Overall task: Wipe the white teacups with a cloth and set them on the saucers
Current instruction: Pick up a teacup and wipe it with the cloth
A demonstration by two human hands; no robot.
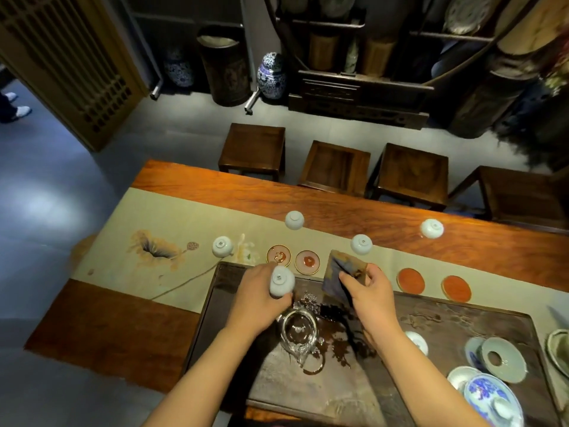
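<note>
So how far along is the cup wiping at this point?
Nothing looks finished: all four visible saucers are bare. In hand: the left hand holds one teacup bottom-up, and the right hand holds the cloth. Left: four more cups sit upside down on the table.

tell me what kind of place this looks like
Probably a traditional tea room or tea shop: a carved tea tray on a long wooden table, porcelain jars by dark display shelves, and stools opposite.
</note>
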